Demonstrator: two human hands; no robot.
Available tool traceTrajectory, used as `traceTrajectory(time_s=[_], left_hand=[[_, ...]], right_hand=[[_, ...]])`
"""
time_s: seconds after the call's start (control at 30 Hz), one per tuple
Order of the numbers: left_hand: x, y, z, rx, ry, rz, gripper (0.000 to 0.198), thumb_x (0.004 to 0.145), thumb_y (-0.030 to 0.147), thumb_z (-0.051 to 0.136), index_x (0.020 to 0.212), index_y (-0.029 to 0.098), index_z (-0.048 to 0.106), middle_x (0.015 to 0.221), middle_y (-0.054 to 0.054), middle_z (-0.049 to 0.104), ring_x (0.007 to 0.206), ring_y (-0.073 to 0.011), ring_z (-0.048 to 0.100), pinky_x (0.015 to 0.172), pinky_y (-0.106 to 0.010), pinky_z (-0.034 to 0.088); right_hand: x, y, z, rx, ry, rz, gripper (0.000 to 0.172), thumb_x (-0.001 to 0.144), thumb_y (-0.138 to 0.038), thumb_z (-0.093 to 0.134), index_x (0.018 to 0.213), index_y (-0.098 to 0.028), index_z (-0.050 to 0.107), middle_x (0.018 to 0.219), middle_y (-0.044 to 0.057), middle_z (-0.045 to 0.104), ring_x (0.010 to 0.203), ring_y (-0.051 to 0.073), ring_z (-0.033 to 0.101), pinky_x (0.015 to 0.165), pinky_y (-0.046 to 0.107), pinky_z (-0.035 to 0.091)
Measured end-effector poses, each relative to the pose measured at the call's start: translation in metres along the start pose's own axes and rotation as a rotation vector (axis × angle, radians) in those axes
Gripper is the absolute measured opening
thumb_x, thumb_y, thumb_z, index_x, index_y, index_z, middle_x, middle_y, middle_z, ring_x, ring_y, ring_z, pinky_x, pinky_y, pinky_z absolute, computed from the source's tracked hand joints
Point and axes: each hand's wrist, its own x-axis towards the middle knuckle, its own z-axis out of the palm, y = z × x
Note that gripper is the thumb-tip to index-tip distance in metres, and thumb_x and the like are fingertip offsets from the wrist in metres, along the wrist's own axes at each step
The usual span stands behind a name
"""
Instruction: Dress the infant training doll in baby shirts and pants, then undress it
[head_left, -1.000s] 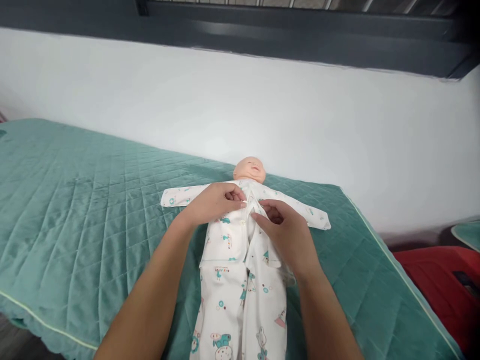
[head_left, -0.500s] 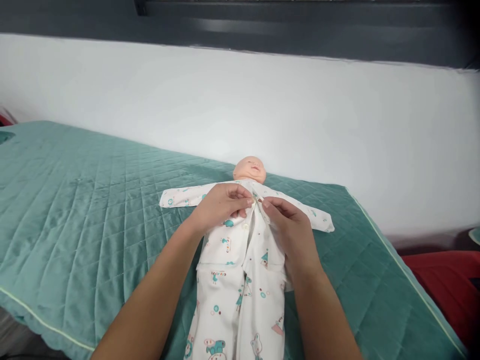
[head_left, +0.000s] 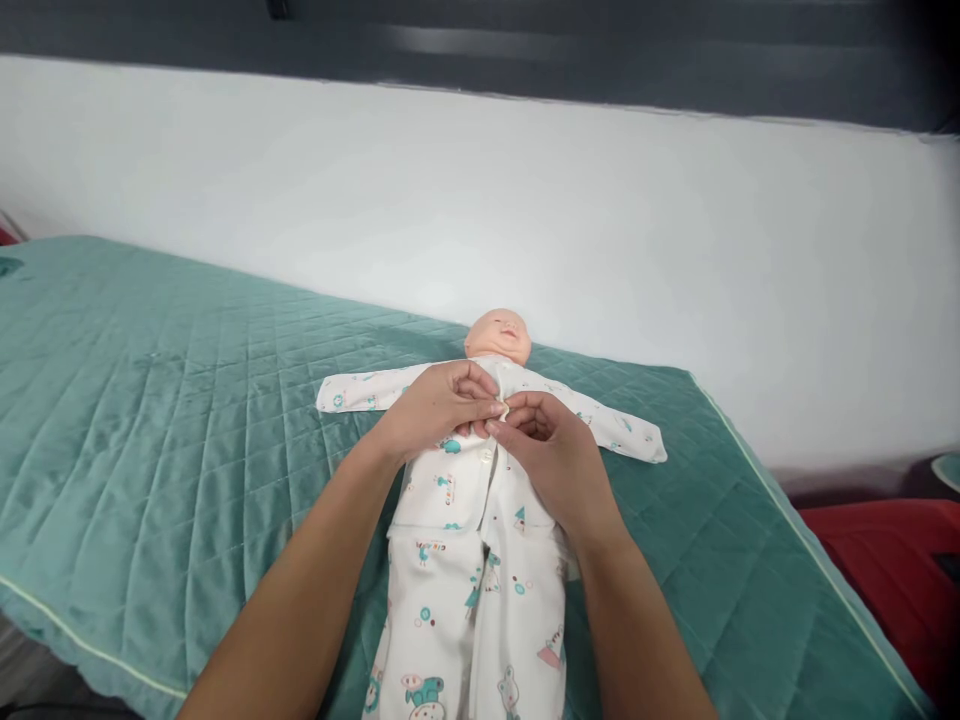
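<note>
A baby doll (head_left: 498, 336) lies on its back, dressed in a white printed shirt (head_left: 442, 490) with sleeves spread out to both sides. White printed pants (head_left: 439, 620) cover its legs. My left hand (head_left: 446, 405) pinches the left front edge of the shirt at the chest. Against it, my right hand (head_left: 551, 445) pinches the other front edge, fingertips of both hands meeting. A pale button (head_left: 487, 457) shows just below the fingers. Below it the shirt front parts slightly. Whatever sits right between the fingertips is mostly hidden.
The doll lies on a green quilted cover (head_left: 187, 450) with a pale piped edge. Behind it rises a white wall (head_left: 480, 210) with a dark band along the top. Something red (head_left: 877, 560) stands beyond the cover's right edge.
My right hand has moved left, bringing its shirt edge against the one in my left hand. The gap at the chest has narrowed. My left hand has stayed nearly in place.
</note>
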Motion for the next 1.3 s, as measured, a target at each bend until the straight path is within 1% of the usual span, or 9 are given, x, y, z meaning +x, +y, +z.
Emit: traceTrajectory(time_s=[0.2,0.37,0.5,0.63,0.7,0.77,0.9,1.13,1.3], left_hand=[[-0.001,0.0,0.0,0.024,-0.016,-0.032,0.03,0.078,0.032,0.075,0.098,0.018,0.058,0.074,0.002,0.062,0.056,-0.0069,0.056,0.05,-0.019,0.04],[-0.006,0.006,-0.007,0.103,-0.071,-0.032,0.03,0.077,0.032,0.075,0.099,0.019,0.06,0.062,0.005,0.058,0.049,-0.0067,0.05,0.042,-0.018,0.031],[-0.009,0.011,-0.013,0.168,-0.112,-0.038,0.028,0.076,0.032,0.074,0.097,0.018,0.063,0.061,0.004,0.059,0.051,-0.0079,0.052,0.043,-0.018,0.032],[-0.011,0.011,-0.016,0.197,-0.101,-0.047,0.025,0.08,0.038,0.069,0.093,0.017,0.065,0.067,-0.001,0.066,0.052,-0.0086,0.054,0.044,-0.019,0.035],[-0.013,0.012,-0.018,0.23,-0.111,-0.073,0.026,0.081,0.041,0.067,0.088,0.016,0.067,0.069,-0.002,0.067,0.049,-0.0078,0.052,0.046,-0.02,0.038],[-0.015,0.015,-0.021,0.305,-0.168,-0.1,0.027,0.08,0.043,0.068,0.084,0.016,0.069,0.068,-0.002,0.066,0.048,-0.0072,0.049,0.047,-0.02,0.039],[-0.019,0.021,-0.022,0.475,-0.29,-0.095,0.027,0.074,0.044,0.073,0.084,0.019,0.072,0.068,0.0,0.063,0.057,-0.0094,0.051,0.049,-0.019,0.038],[-0.021,0.024,-0.017,0.614,-0.3,-0.007,0.02,0.074,0.038,0.072,0.077,0.018,0.072,0.069,0.001,0.061,0.061,-0.0098,0.05,0.05,-0.019,0.034],[-0.022,0.024,-0.018,0.584,-0.307,0.022,0.013,0.077,0.03,0.067,0.075,0.018,0.07,0.067,0.001,0.06,0.059,-0.009,0.051,0.05,-0.018,0.036]], right_hand=[[-0.005,-0.007,0.005,-0.19,0.007,0.006,0.031,0.077,-0.036,0.073,0.104,-0.027,0.061,0.075,-0.004,0.067,0.071,0.015,0.061,0.067,0.029,0.046],[-0.007,-0.011,0.002,-0.238,-0.035,-0.017,0.034,0.078,-0.036,0.071,0.109,-0.029,0.06,0.076,-0.005,0.065,0.071,0.015,0.059,0.068,0.029,0.045],[-0.01,-0.015,-0.004,-0.258,-0.093,-0.002,0.034,0.079,-0.034,0.07,0.111,-0.028,0.061,0.083,-0.002,0.065,0.078,0.016,0.059,0.073,0.03,0.044],[-0.014,-0.02,-0.015,-0.275,-0.077,-0.006,0.036,0.078,-0.033,0.071,0.112,-0.029,0.06,0.091,0.0,0.066,0.082,0.017,0.058,0.074,0.031,0.044],[-0.017,-0.024,-0.024,-0.337,-0.065,0.001,0.031,0.078,-0.036,0.071,0.106,-0.028,0.062,0.089,0.0,0.065,0.078,0.017,0.057,0.069,0.03,0.043],[-0.021,-0.027,-0.034,-0.44,-0.08,0.034,0.02,0.079,-0.042,0.07,0.091,-0.027,0.062,0.081,-0.001,0.062,0.069,0.015,0.053,0.061,0.028,0.04],[-0.026,-0.034,-0.045,-0.584,-0.138,0.125,0.032,0.081,-0.051,0.064,0.067,-0.023,0.056,0.064,-0.002,0.054,0.057,0.013,0.042,0.049,0.028,0.03],[-0.028,-0.03,-0.04,-0.402,-0.258,0.163,0.037,0.077,-0.05,0.07,0.063,-0.021,0.053,0.059,-0.004,0.04,0.054,0.01,0.031,0.044,0.025,0.022],[-0.028,-0.026,-0.048,-0.294,-0.323,0.167,0.026,0.081,-0.046,0.068,0.075,-0.021,0.065,0.067,-0.001,0.051,0.061,0.013,0.042,0.049,0.024,0.03]])
